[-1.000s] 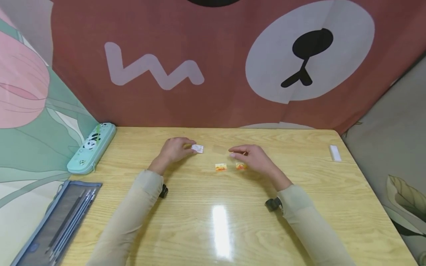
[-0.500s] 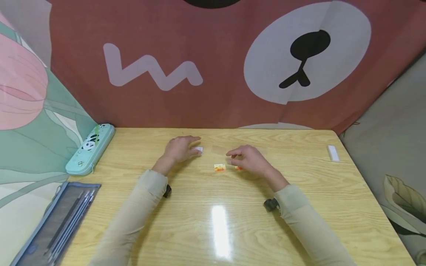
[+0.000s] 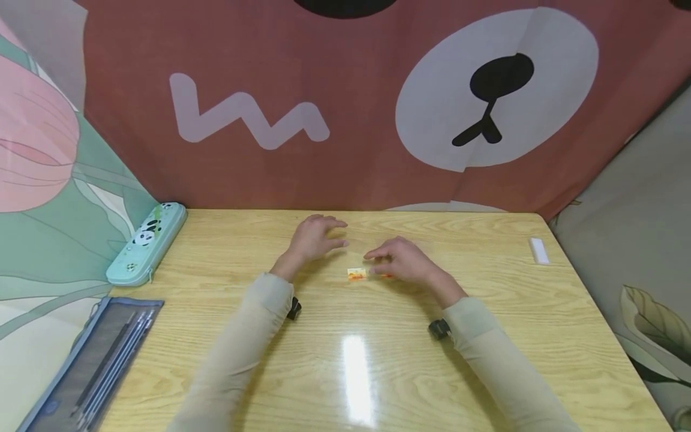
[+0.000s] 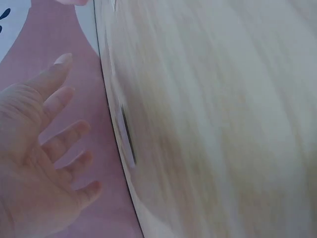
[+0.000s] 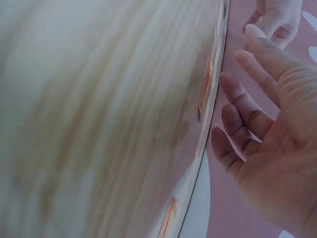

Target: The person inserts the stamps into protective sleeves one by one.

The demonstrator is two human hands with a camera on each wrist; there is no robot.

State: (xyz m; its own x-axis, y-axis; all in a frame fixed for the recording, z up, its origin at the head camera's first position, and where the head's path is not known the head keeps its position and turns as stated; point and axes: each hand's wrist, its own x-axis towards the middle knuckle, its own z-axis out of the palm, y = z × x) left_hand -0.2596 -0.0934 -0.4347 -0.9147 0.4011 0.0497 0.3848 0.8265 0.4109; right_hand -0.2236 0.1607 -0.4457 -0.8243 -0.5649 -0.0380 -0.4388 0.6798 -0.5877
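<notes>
My left hand [image 3: 318,238] hovers over the far middle of the table, thumb and fingers apart with nothing between them. In the left wrist view a small pale card [image 4: 127,136] lies on the wood beside that hand; in the head view the hand covers its spot. Facing it, my right hand [image 3: 402,261] has loosely bent fingers [image 5: 242,96] and a gap between thumb and forefinger. One small yellow-orange card [image 3: 357,274] lies just left of the right thumb. A second orange card [image 3: 387,276] shows only a sliver beneath that hand.
A white block like an eraser [image 3: 538,251] lies near the right edge of the wooden table [image 3: 308,360]. At left are a mint panda pencil case [image 3: 147,246] and a mesh pouch [image 3: 110,366] with several pencils. A printed bear curtain [image 3: 243,174] hangs behind.
My left hand has come away from the pale card's edge and moved right, over it. My right hand has shifted slightly left and nearer, covering most of the second orange card.
</notes>
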